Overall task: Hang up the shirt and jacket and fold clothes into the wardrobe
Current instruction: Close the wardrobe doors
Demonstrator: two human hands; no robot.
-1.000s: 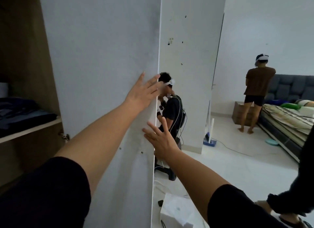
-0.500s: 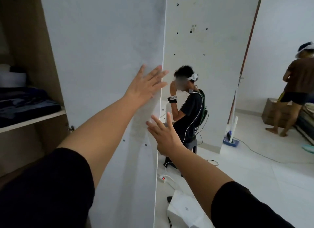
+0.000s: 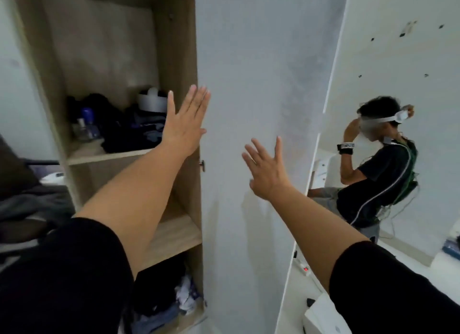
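Both hands flat, fingers spread, holding nothing: left hand (image 3: pixel 185 124) at frame centre by the hinge edge of the tall white wardrobe door (image 3: pixel 251 134), right hand (image 3: pixel 267 169) on its face. Dark folded clothes (image 3: pixel 129 132) lie on the wooden shelf, centre left. Advisable to push evenly near the free edge. Against half a second earlier, the shelves are far more exposed.

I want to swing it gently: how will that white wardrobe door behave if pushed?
The wardrobe door is a flat rigid panel, so it will probably swing stiffly rather than flex. Tall and thin, it likely moves easily under the open left hand and right hand.
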